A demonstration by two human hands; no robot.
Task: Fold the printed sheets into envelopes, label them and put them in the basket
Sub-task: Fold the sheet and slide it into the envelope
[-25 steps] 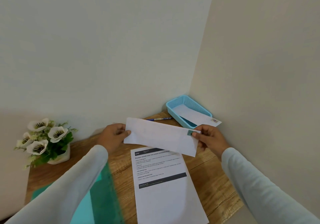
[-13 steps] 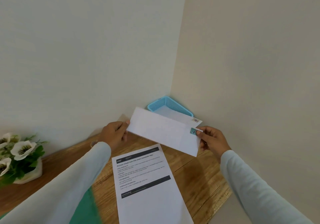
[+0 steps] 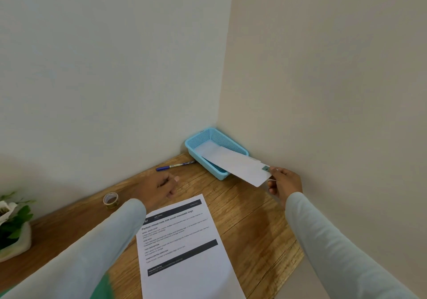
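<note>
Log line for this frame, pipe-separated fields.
right hand: pinches envelope, far end over basket | left hand: holds nothing | printed sheet: flat on desk

Matt paper envelope [image 3: 240, 166] over a perforated plastic basket [image 3: 227, 140]; grained wooden table [image 3: 254, 225], smooth printed paper sheet [image 3: 184, 252].

**A:** What is different with the left hand [image 3: 165, 186]?

**B:** It has let go of the envelope [image 3: 240, 166]. Now it hangs low over the desk [image 3: 242, 206], fingers loosely curled, holding nothing.

**A:** And the envelope?

**B:** Only the right hand [image 3: 285, 183] has it, its grip pinching the stamped end. The envelope has gone from above the printed sheet [image 3: 182, 241] to the basket [image 3: 191, 145], and its far end now reaches in over the rim.

**A:** Anything else?

**B:** With the envelope and left hand out of the way, the pen [image 3: 175, 166] and the tape roll [image 3: 111, 200] show in full.
</note>
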